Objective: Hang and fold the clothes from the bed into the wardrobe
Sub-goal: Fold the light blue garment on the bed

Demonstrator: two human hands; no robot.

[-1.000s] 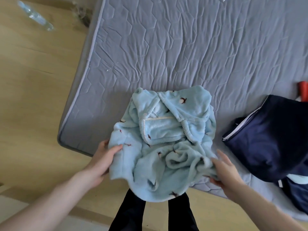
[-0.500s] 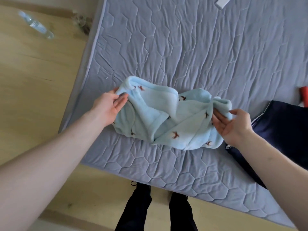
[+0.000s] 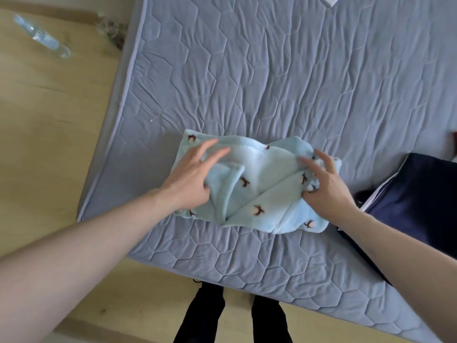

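A grey-blue quilted mattress with a hexagon stitch pattern (image 3: 284,82) fills most of the view, set on a pale wooden floor (image 3: 49,120) that shows along its left side and near edge. At the right edge of the bed lies a dark navy garment with a thin white trim (image 3: 415,194), partly cut off by the frame, and it sits just beside the smaller bundle without clearly touching it.

Near the front of the mattress, roughly in the middle, rests a light blue fleece garment printed with small brown bird-like marks (image 3: 259,191), folded into a compact, roughly oblong bundle (several flaps overlap on top, one running diagonally). The left hand (image 3: 190,179) lies flat on the bundle's left part, its fingers straight and spread, pressing the fleece down. The right hand (image 3: 324,184) rests on the bundle's right end with fingers loosely spread and slightly bent, its thumb tucked against a fold; whether it pinches the cloth cannot be told.

Below the bed's near edge, two legs in black trousers (image 3: 232,315) stand on the floor. At the far left a clear plastic bottle (image 3: 42,35) lies on its side on the floor, well apart from the bed.
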